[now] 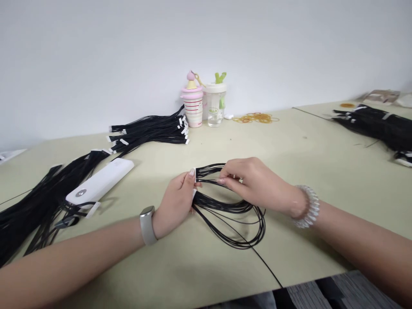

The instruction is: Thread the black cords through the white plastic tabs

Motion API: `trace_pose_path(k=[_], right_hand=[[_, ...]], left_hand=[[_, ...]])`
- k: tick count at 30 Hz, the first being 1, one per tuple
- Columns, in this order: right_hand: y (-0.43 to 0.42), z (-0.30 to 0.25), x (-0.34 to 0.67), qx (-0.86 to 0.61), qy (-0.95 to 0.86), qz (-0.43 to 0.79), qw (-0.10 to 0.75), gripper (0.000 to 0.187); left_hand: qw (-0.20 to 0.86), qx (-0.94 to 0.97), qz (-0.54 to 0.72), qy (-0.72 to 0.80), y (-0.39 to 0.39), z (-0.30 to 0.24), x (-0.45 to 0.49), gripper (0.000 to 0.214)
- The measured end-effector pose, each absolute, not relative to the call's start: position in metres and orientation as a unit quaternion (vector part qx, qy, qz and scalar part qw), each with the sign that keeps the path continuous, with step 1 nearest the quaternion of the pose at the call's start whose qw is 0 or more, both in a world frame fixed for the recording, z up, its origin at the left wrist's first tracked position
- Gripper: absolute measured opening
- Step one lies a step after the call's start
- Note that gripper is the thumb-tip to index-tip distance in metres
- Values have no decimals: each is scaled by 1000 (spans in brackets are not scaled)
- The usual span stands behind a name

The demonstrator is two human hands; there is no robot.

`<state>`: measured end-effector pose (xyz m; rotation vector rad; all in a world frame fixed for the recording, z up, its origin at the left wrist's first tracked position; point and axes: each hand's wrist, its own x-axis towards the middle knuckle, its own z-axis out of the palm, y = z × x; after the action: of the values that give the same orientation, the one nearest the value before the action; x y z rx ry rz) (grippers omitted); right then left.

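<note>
A looped black wire harness (230,206) with white connectors at its left ends is held above the table in front of me. My left hand (180,193) grips the connector end, thumb on the upper white connector (195,175). The lower white connector (194,195) shows just under my fingers. My right hand (247,178) pinches some upper wires close to that connector, with thumb and forefinger together. The wires bend round to the right in loops, partly hidden behind my right hand.
Bundles of black wire harnesses (151,131) lie at the back left, with more (383,126) at the far right. A white power bank (99,182) rests at left. Behind stand a pink-lidded cup (193,109) and a clear cup (215,107), beside yellow rubber bands (257,118).
</note>
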<state>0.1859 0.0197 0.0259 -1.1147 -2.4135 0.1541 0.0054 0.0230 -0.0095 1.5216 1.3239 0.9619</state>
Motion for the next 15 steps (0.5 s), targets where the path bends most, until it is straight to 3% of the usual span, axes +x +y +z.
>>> trace_pose_path(k=[15], right_hand=[[19, 22, 186, -392, -897, -51, 195, 23]], left_hand=[[429, 624, 388, 525, 22, -11, 6, 28]])
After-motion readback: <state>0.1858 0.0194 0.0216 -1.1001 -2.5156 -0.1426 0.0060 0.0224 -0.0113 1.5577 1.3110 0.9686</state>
